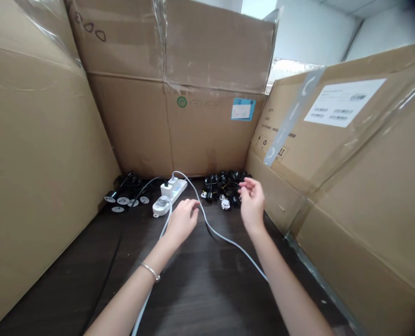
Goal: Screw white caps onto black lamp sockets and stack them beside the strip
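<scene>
Nearest, a pale cable (228, 240) is seen running over the dark table (200, 294) to a white power strip (170, 197); nothing is yet gripped — the left hand (182, 219) is laid open beside the strip, the right hand (252, 203) held loosely open, empty, just short of the untouched heap of black parts (224, 186).

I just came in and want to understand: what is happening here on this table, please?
A person works with bare hands on a dark table walled in by cardboard boxes. The left hand lies by a white power strip, at a pale cable. The right hand hovers above a pile of small black parts; whether it holds one, I cannot tell.
</scene>
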Demonstrator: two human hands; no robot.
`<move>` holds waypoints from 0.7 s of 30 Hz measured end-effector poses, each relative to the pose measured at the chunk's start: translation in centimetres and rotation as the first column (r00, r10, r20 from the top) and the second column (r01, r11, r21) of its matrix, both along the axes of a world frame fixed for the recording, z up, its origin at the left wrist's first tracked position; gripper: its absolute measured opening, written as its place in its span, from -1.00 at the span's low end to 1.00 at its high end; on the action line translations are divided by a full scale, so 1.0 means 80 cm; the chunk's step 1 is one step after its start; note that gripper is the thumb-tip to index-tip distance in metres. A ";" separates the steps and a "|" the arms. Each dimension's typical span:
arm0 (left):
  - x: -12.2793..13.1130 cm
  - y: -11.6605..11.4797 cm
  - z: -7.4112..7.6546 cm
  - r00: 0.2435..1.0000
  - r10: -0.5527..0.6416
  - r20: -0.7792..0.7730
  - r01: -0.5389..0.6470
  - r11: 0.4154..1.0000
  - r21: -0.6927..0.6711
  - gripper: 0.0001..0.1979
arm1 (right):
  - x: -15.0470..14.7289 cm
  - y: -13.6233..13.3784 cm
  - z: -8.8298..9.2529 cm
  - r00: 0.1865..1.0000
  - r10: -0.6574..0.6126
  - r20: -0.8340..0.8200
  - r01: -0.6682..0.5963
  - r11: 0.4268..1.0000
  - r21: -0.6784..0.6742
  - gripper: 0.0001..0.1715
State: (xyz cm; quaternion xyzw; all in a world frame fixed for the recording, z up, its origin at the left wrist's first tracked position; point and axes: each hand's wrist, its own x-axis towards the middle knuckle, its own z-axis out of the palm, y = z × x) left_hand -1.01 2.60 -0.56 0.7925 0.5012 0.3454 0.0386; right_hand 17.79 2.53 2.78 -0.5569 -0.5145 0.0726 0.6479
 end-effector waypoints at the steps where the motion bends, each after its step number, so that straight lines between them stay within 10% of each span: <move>1: -0.006 0.000 -0.002 1.000 0.031 0.007 -0.031 0.999 -0.013 -0.81 | 0.007 0.012 0.010 0.984 -0.052 0.170 0.070 0.993 -0.099 -0.61; 3: -0.014 -0.004 -0.003 0.996 0.085 -0.031 -0.085 0.996 -0.001 -0.80 | 0.018 0.039 0.023 0.883 -0.020 0.469 0.165 0.949 -0.269 -0.55; 11: -0.015 -0.012 0.003 0.959 0.138 -0.246 -0.105 0.984 0.142 -0.78 | 0.027 0.134 0.005 0.703 0.221 0.676 0.272 0.794 -0.543 -0.68; 21: -0.022 -0.010 0.008 0.988 0.118 -0.103 -0.105 0.986 0.129 -0.77 | 0.054 0.184 0.058 0.925 0.081 0.371 0.170 0.787 -0.594 -0.81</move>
